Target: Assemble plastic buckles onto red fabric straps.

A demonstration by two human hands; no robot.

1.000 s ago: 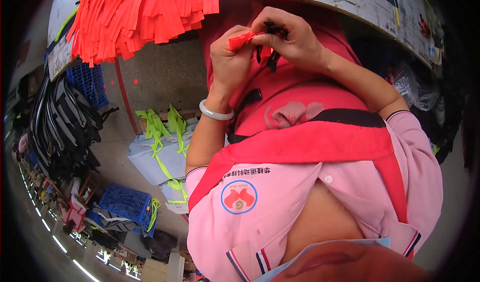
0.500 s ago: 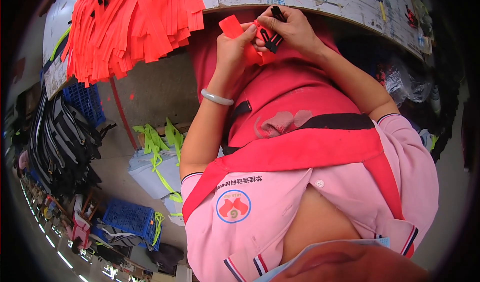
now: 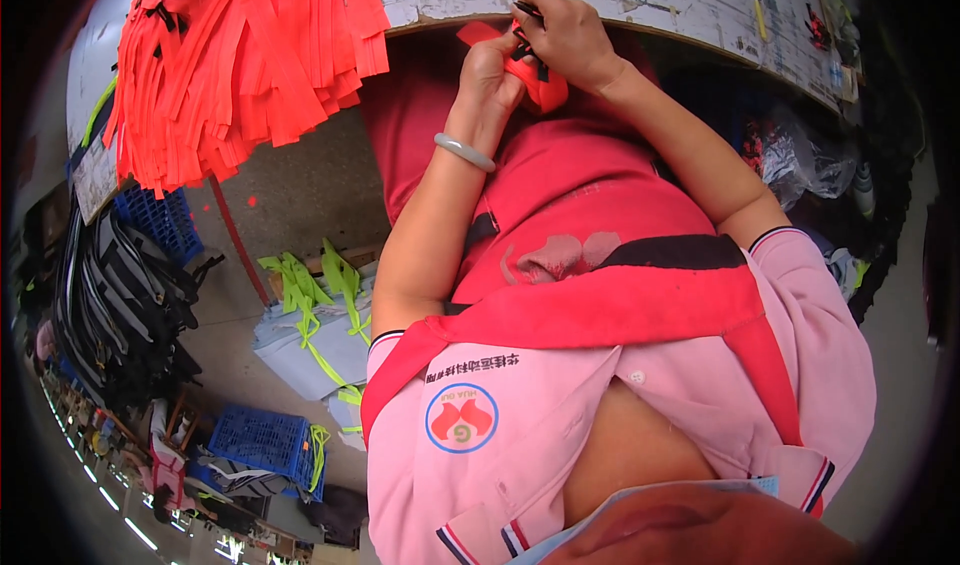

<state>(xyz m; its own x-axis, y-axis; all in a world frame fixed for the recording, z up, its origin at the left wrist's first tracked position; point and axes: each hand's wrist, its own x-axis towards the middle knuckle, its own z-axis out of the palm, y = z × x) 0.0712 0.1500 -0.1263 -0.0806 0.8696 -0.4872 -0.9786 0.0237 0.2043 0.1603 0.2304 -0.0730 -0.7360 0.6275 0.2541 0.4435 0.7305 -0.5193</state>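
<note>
- Head view: my left hand (image 3: 490, 70) is closed around an orange strap (image 3: 540, 83) at the edge of the table (image 3: 640, 5).
- My right hand (image 3: 570, 35) pinches a small black clip (image 3: 527, 10) touching that strap.
- I judge I am fitting the clip; next it needs firm, aligned pressing.

The person wears a pink polo shirt (image 3: 560, 435) with dark-striped sleeve cuffs and a round chest badge, a red apron (image 3: 600, 235), and a pale bangle (image 3: 464, 152).
</note>
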